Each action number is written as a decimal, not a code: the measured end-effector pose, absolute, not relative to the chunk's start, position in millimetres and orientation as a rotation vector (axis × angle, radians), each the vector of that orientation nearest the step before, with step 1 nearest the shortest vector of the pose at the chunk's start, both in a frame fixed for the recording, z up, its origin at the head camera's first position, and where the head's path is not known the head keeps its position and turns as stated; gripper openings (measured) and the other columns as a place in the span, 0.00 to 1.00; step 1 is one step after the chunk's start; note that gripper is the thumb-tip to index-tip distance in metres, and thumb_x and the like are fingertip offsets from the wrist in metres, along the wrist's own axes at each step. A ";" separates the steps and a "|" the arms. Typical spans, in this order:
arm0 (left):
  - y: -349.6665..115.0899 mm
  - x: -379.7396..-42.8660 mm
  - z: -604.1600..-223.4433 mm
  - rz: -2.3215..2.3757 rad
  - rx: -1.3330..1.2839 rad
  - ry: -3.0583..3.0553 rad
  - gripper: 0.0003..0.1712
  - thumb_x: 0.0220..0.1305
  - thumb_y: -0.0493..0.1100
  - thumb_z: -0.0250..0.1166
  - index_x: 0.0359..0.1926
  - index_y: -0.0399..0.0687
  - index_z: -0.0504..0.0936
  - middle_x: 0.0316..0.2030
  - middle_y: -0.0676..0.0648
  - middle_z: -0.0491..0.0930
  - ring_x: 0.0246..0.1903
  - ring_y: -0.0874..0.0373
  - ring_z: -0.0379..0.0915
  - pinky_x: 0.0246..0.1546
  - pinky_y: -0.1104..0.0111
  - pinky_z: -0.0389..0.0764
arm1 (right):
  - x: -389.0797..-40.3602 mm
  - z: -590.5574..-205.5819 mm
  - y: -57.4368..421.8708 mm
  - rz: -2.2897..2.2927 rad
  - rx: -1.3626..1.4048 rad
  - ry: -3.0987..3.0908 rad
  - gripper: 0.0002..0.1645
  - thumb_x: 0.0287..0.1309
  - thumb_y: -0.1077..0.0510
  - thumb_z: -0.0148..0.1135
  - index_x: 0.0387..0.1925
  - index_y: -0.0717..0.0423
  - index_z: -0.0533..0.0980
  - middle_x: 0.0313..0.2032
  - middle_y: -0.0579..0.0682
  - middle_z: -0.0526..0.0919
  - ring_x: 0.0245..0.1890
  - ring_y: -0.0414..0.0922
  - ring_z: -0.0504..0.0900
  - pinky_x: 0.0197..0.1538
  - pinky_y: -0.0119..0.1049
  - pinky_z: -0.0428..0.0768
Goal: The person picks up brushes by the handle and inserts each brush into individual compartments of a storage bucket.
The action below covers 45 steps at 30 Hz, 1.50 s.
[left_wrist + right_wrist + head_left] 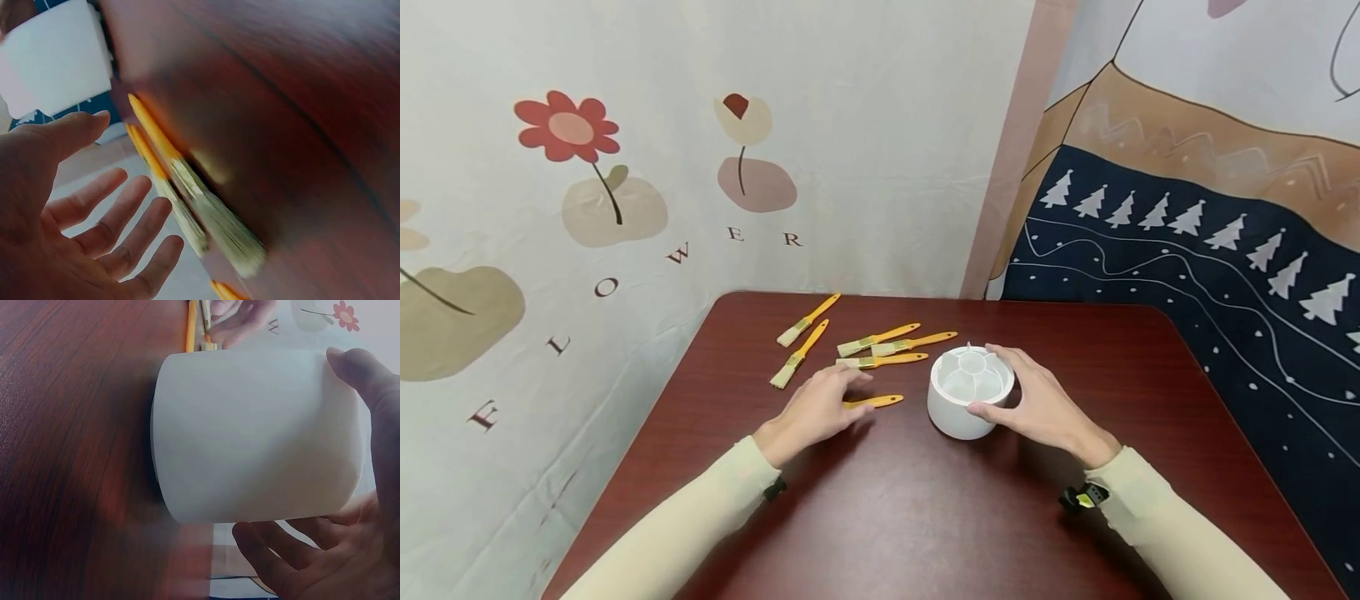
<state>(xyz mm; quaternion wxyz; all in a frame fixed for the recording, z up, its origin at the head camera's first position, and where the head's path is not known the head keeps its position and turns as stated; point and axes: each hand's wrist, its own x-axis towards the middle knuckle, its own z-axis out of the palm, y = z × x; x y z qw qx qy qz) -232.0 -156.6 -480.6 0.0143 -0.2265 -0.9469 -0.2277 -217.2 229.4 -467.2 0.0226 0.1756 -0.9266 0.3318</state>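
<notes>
My right hand [1047, 407] grips a white round container with inner dividers [955, 417], thumb on the near side and fingers round the far side. In the right wrist view the container's smooth wall [256, 437] fills the middle. My left hand [820, 408] hovers at a paintbrush with a yellow handle [889, 402], whose bristles it hides in the head view. In the left wrist view its fingers are spread and loosely bent, with nothing held. A paintbrush [187, 178] lies just beyond the fingertips, another close beside it.
Behind the left hand, several more yellow-handled paintbrushes lie on the dark red table [895, 517]: two to the left [800, 353], and a group [883, 361] nearer the container. A flower-printed curtain [865, 150] hangs along the table's back edge.
</notes>
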 end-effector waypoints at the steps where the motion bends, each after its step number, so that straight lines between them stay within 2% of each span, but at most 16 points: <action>1: -161.5 -231.4 -481.8 -0.697 -0.702 -2.958 0.27 0.75 0.51 0.83 0.68 0.45 0.91 0.63 0.44 0.92 0.63 0.43 0.90 0.64 0.46 0.92 | -217.4 -467.4 229.4 1.029 0.545 -2.870 0.66 0.62 0.29 0.86 0.90 0.53 0.66 0.81 0.59 0.78 0.78 0.62 0.81 0.77 0.73 0.83; 10: -195.2 -227.7 -492.1 -0.635 -0.663 -2.996 0.20 0.71 0.46 0.86 0.60 0.48 0.95 0.52 0.48 0.93 0.51 0.50 0.89 0.57 0.52 0.92 | -217.8 -468.6 229.2 1.045 0.554 -2.865 0.66 0.63 0.29 0.86 0.90 0.51 0.66 0.80 0.58 0.78 0.77 0.61 0.82 0.76 0.72 0.83; 21: -198.5 -232.2 -499.8 -0.574 -0.649 -2.988 0.10 0.71 0.43 0.86 0.49 0.49 0.98 0.42 0.52 0.91 0.43 0.57 0.84 0.49 0.58 0.89 | -217.5 -468.5 230.0 1.056 0.541 -2.873 0.66 0.63 0.29 0.86 0.90 0.51 0.65 0.81 0.58 0.77 0.77 0.62 0.81 0.76 0.73 0.83; 29: -197.5 -234.9 -500.1 -0.634 -0.625 -2.985 0.10 0.69 0.42 0.86 0.48 0.52 0.95 0.42 0.51 0.91 0.41 0.56 0.82 0.46 0.59 0.86 | -218.0 -469.0 229.7 1.062 0.540 -2.869 0.66 0.62 0.29 0.86 0.90 0.51 0.65 0.82 0.58 0.76 0.79 0.62 0.81 0.77 0.73 0.82; 36: -197.9 -237.0 -497.4 -0.770 -0.650 -2.918 0.12 0.68 0.39 0.87 0.46 0.53 0.92 0.41 0.52 0.88 0.44 0.57 0.87 0.49 0.60 0.90 | -219.4 -469.8 229.4 1.054 0.547 -2.855 0.66 0.63 0.29 0.86 0.90 0.50 0.66 0.82 0.57 0.77 0.78 0.61 0.81 0.77 0.72 0.83; 45: -194.6 -238.0 -485.7 -0.978 -0.587 -2.794 0.13 0.67 0.37 0.87 0.47 0.54 0.94 0.45 0.50 0.95 0.48 0.50 0.93 0.54 0.53 0.92 | -219.3 -469.8 229.0 1.061 0.544 -2.858 0.66 0.62 0.30 0.86 0.90 0.52 0.66 0.82 0.58 0.76 0.79 0.62 0.81 0.78 0.72 0.83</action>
